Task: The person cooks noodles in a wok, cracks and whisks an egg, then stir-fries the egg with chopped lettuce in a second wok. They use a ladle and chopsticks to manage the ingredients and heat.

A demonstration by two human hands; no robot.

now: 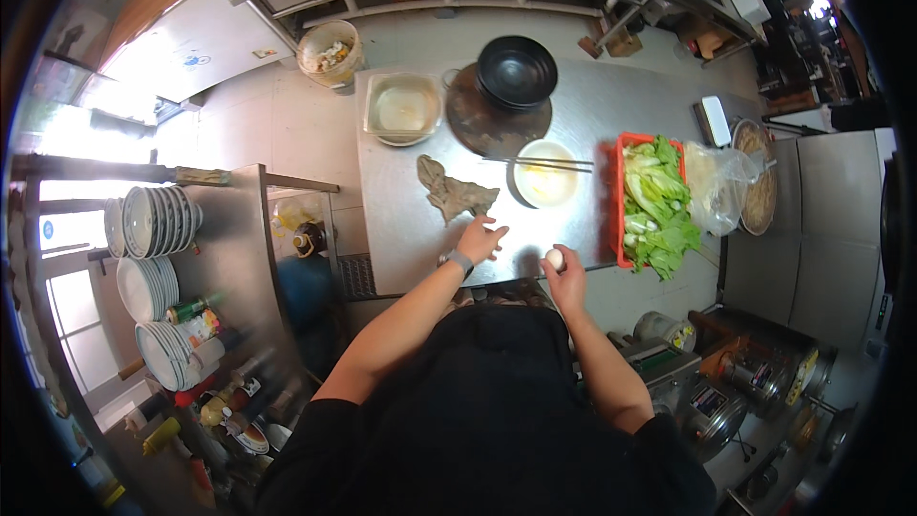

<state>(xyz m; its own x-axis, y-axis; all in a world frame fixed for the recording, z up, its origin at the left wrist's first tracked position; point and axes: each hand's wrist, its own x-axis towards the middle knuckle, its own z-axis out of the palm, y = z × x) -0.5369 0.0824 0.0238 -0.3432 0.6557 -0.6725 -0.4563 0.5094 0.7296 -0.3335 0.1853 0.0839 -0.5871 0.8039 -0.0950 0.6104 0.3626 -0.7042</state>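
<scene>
My right hand (569, 283) holds a white egg (554, 259) over the near edge of the stainless steel table (401, 251). With fingers apart and nothing in them, my left hand (481, 239) hovers just on the near side of a crumpled brown cloth (455, 190). Beyond both hands stands a white bowl (526, 190) with yellow, egg-like liquid inside. A pair of dark chopsticks (494, 159) lies across the bowl, their ends sticking out past the rim on both sides.
A round wooden chopping board (487, 125) bears stacked black bowls (517, 72). Left of it is a clear plastic container (402, 106). To the right are a red basket (617, 208) of lettuce (653, 201) and a plastic bag (716, 190). Stacked plates (147, 290) stand on the left shelf.
</scene>
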